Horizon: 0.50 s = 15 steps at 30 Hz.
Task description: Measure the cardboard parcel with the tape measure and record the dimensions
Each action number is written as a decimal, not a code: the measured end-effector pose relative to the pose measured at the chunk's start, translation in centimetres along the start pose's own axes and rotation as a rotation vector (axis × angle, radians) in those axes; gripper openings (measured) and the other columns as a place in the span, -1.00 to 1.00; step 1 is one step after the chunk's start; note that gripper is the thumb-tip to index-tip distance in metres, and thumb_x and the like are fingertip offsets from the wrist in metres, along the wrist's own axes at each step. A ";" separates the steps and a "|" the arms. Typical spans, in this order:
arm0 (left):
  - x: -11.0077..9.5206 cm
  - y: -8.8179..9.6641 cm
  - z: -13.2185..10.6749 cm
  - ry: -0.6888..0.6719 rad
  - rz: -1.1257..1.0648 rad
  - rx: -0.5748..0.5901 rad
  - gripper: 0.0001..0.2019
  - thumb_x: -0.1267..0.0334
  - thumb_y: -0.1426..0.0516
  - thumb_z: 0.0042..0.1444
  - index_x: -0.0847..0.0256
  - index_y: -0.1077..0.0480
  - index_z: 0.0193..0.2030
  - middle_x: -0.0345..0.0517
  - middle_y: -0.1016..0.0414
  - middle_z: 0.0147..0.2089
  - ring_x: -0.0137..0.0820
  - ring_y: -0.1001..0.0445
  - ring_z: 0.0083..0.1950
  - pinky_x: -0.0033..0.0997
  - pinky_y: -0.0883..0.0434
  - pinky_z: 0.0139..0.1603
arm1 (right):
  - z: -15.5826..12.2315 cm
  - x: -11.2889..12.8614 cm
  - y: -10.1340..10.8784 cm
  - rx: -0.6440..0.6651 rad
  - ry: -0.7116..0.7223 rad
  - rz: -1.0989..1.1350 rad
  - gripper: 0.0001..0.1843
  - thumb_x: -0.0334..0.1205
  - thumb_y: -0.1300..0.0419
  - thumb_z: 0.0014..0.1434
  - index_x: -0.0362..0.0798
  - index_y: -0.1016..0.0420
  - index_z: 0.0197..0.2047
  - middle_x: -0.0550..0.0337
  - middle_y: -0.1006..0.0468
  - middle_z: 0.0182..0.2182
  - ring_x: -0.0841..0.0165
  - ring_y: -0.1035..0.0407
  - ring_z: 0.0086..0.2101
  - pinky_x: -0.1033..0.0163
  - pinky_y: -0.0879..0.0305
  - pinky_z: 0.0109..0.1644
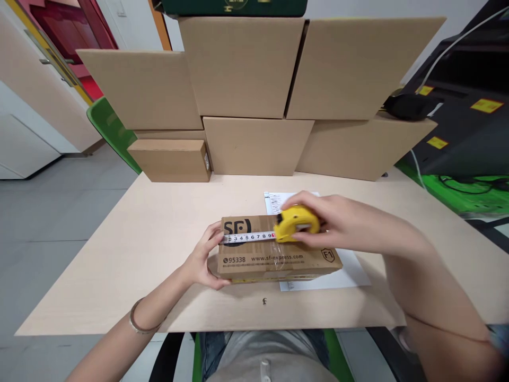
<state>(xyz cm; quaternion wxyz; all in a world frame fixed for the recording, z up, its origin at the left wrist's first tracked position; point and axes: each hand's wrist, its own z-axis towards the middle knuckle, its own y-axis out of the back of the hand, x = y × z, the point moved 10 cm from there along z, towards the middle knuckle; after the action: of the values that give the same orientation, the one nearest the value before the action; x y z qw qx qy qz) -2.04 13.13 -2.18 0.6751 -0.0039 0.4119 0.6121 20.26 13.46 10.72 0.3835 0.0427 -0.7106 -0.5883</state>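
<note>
A small cardboard box [258, 257] with "SF" and a web address printed on top lies on the table in front of me. My right hand [314, 217] grips a yellow tape measure [296, 223] over the top of the box. Its white blade [251, 237] is drawn out to the left across the lid, with low numbers showing. At the box's left end, my left hand [205, 259] grasps the side, its thumb at the blade's tip. The tip itself is covered. Partly under the box is a white printed sheet [350, 268].
Opened large cardboard cartons [254, 146] stand along the table's [99, 286] back edge. A smaller closed box [173, 162] is at the back left. A black object with a cable [411, 106] rests at the right, and a green chair [109, 130] stands behind.
</note>
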 end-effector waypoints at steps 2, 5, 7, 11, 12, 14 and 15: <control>0.6 -0.1 -0.4 0.043 -0.079 -0.020 0.19 -0.16 -0.41 -0.17 -0.32 0.22 0.51 0.07 -0.01 0.49 0.18 -0.11 0.47 0.38 -0.22 0.33 | 2.8 2.7 -1.6 0.028 0.077 -0.029 -0.60 -0.05 -0.21 0.27 0.13 -0.32 0.15 0.21 -0.64 -0.15 0.23 -0.52 -0.28 0.23 -0.28 -0.29; 2.0 -0.3 -1.4 0.157 -0.197 -0.045 0.38 -0.13 -0.47 -0.25 -0.25 0.42 0.53 0.15 -0.03 0.50 0.15 -0.19 0.46 0.28 -0.27 0.34 | 5.6 6.2 -3.6 0.047 0.236 -0.062 -0.60 -0.07 -0.15 0.34 0.09 -0.26 0.20 0.16 -0.63 -0.04 0.22 -0.54 -0.27 0.21 -0.25 -0.27; 2.5 -0.3 -2.0 0.198 -0.219 -0.057 0.42 -0.11 -0.49 -0.27 -0.19 0.43 0.54 0.19 0.00 0.51 0.15 -0.21 0.45 0.23 -0.29 0.35 | 6.3 7.9 -4.4 0.047 0.335 -0.066 -0.60 -0.10 -0.13 0.38 0.07 -0.23 0.23 0.16 -0.60 0.03 0.24 -0.54 -0.25 0.19 -0.27 -0.23; 1.7 0.0 -1.4 0.197 -0.231 -0.074 0.30 -0.08 -0.47 -0.23 -0.13 0.24 0.54 0.16 0.01 0.52 0.14 -0.20 0.45 0.20 -0.25 0.38 | 5.6 8.2 -3.2 -0.074 0.372 -0.114 -0.64 -0.19 -0.15 0.38 0.05 -0.27 0.20 0.16 -0.58 0.08 0.22 -0.56 -0.15 0.17 -0.34 -0.16; 1.4 0.3 -1.0 0.207 -0.241 -0.089 0.23 -0.07 -0.46 -0.20 -0.09 0.15 0.53 0.16 -0.03 0.50 0.15 -0.18 0.46 0.18 -0.23 0.40 | 5.0 7.6 -1.9 -0.165 0.337 -0.125 -0.63 -0.16 -0.18 0.36 0.06 -0.28 0.20 0.16 -0.59 0.06 0.21 -0.57 -0.14 0.17 -0.37 -0.16; 1.1 0.8 -0.3 0.275 -0.297 -0.139 0.06 -0.10 -0.42 -0.11 0.03 -0.05 0.49 0.18 -0.11 0.47 0.17 -0.15 0.46 0.11 -0.18 0.44 | 2.9 5.7 1.2 -0.385 0.228 -0.119 -0.54 -0.06 -0.25 0.31 0.11 -0.28 0.22 0.14 -0.60 0.02 0.19 -0.57 -0.16 0.16 -0.42 -0.19; 1.3 0.9 -0.1 0.344 -0.357 -0.167 -0.02 -0.13 -0.38 -0.05 0.07 -0.11 0.46 0.18 -0.15 0.45 0.16 -0.16 0.46 0.08 -0.19 0.43 | 1.5 4.5 2.7 -0.493 0.166 -0.094 -0.49 0.00 -0.28 0.28 0.12 -0.28 0.22 0.13 -0.60 0.01 0.18 -0.58 -0.18 0.16 -0.44 -0.22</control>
<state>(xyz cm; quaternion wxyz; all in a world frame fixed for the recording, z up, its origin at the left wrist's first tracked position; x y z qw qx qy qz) -2.99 14.39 -2.54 0.6898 -0.2361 0.4613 0.5057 17.25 13.18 15.30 0.4116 0.0290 -0.5090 -0.7554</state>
